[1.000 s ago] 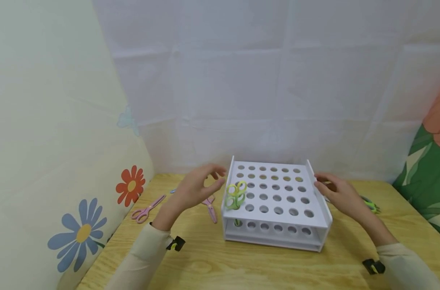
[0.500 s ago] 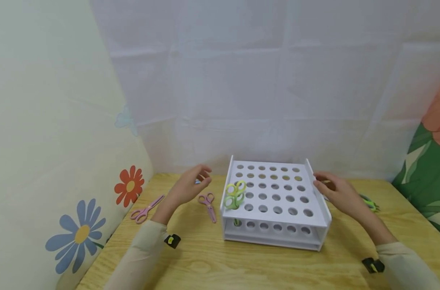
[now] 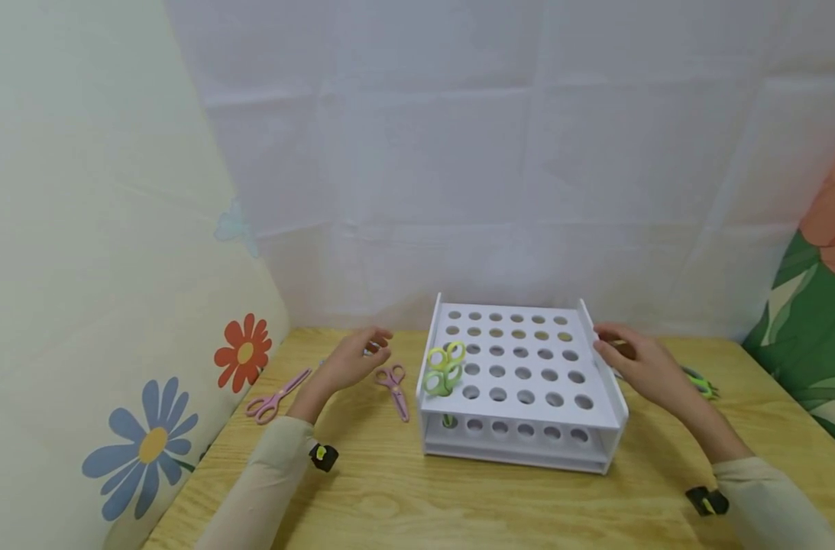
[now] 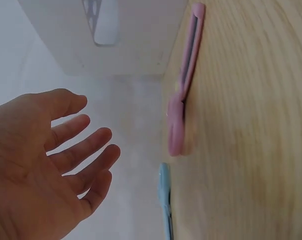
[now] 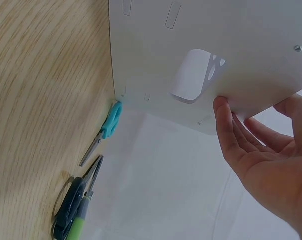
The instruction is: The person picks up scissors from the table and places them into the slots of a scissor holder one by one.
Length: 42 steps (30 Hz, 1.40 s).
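Observation:
A white rack (image 3: 509,362) with rows of round holes stands on the table. In its front left hole, green scissors (image 3: 451,380) stand with their handles up. My right hand (image 3: 644,370) holds the top edge of the rack's right side panel (image 5: 146,55), one fingertip on its outer face. My left hand (image 3: 344,363) hovers left of the rack, its fingers spread and loosely bent, holding nothing in the left wrist view. Under it lie light blue scissors (image 4: 164,185), mostly hidden in the head view. Pink scissors (image 3: 393,389) lie between that hand and the rack.
More pink scissors (image 3: 276,399) lie at the table's left. Right of the rack are teal scissors (image 5: 112,120), dark-handled scissors (image 5: 71,202) and a green-handled pair (image 5: 81,217). A white cloth (image 3: 417,191) hangs behind the table (image 3: 376,489).
My left hand has moved left, away from the rack's left side, and lowered over the light blue scissors. My right hand has stayed at the rack.

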Motion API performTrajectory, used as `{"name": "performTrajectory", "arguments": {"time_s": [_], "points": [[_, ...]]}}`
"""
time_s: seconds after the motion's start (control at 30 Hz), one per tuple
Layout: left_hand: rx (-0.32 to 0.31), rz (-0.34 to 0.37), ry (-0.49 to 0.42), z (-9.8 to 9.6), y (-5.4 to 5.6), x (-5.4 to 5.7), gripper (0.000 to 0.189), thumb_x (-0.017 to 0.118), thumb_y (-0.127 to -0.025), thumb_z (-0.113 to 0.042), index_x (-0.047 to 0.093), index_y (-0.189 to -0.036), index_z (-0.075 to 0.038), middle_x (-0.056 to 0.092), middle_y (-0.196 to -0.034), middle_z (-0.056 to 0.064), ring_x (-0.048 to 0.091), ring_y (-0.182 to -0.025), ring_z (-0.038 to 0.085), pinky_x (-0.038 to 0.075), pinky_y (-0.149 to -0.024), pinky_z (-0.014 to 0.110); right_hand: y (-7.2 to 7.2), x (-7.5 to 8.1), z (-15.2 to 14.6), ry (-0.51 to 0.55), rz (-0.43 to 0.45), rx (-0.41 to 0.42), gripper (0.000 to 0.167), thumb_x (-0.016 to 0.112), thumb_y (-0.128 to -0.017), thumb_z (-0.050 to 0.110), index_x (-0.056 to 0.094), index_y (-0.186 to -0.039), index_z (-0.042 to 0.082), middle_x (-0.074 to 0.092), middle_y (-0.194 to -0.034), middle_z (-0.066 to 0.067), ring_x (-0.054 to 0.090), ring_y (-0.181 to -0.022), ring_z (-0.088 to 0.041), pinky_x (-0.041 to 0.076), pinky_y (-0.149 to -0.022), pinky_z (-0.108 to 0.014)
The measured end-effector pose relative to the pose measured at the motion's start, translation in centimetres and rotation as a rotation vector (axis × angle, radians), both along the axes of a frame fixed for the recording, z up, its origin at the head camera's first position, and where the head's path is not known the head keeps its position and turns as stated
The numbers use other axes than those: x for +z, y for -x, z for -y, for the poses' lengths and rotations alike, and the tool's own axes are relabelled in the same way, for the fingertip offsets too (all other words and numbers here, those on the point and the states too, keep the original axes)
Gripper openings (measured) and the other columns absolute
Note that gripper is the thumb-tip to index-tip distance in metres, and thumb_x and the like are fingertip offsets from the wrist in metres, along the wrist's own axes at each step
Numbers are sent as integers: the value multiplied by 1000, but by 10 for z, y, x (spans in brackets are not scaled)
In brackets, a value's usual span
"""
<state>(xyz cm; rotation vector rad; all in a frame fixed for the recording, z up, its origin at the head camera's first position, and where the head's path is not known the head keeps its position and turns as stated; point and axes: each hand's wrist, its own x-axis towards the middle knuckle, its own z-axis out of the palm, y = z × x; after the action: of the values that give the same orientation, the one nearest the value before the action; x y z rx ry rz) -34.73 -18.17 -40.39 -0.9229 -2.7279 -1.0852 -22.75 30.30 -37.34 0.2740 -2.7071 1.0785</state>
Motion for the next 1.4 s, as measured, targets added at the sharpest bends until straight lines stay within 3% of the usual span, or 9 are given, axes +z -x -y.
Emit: {"name": "performTrajectory", "arguments": {"time_s": [0.17,0.4,0.57,0.7,0.83,1.0,1.2,1.4], "points": [[-11,45,53,9,7,-13,47,64,-101,-14,51,-143,2,57,-137,24,54,-121,44,44,-100,56,0,-1,0,5,-6,8,56,52,-107,37,49,-146,-3,55,-136,-29,59,-116,-49,53,-88,-57],[-10,92,71,12,12,-26,53,71,-94,-7,52,-143,3,55,-138,26,49,-125,48,42,-101,60,1,-1,0,-2,6,-3,57,52,-107,38,48,-147,-2,55,-137,-29,58,-117,-49,53,-88,-57],[-9,40,212,11,11,-32,51,72,-95,-10,55,-141,3,51,-143,26,45,-131,48,37,-106,60,2,-1,1,-4,3,0,57,52,-107,39,49,-146,-3,55,-136,-30,58,-117,-49,52,-89,-57],[5,-25,325,9,11,-37,47,70,-96,-13,58,-138,2,43,-148,29,42,-133,50,31,-106,68,3,0,0,-10,9,-6,58,51,-107,41,48,-146,-2,55,-136,-29,58,-117,-49,52,-89,-58],[28,-36,390,8,10,-40,41,69,-95,-15,63,-133,0,40,-151,29,41,-134,51,26,-103,75,3,-1,-1,-6,-3,0,57,51,-107,39,49,-146,-3,55,-136,-29,59,-116,-49,53,-88,-57],[10,-36,376,8,9,-42,35,69,-94,-13,67,-125,1,47,-145,30,44,-133,50,29,-104,72,1,-3,-1,-2,-16,3,54,53,-107,35,49,-145,-4,56,-135,-30,60,-114,-48,55,-85,-54],[-14,-95,358,8,9,-43,27,67,-93,-11,70,-117,2,59,-131,27,51,-125,48,39,-104,60,2,-3,-1,-9,-9,-6,56,52,-107,38,49,-145,-3,56,-136,-29,60,-115,-47,54,-86,-55],[10,-60,344,11,8,-42,27,70,-93,-11,70,-118,-2,63,-125,18,56,-122,42,42,-103,55,2,-2,0,-13,-4,-13,56,52,-107,38,49,-145,-4,55,-136,-30,59,-116,-48,53,-87,-56]]}}
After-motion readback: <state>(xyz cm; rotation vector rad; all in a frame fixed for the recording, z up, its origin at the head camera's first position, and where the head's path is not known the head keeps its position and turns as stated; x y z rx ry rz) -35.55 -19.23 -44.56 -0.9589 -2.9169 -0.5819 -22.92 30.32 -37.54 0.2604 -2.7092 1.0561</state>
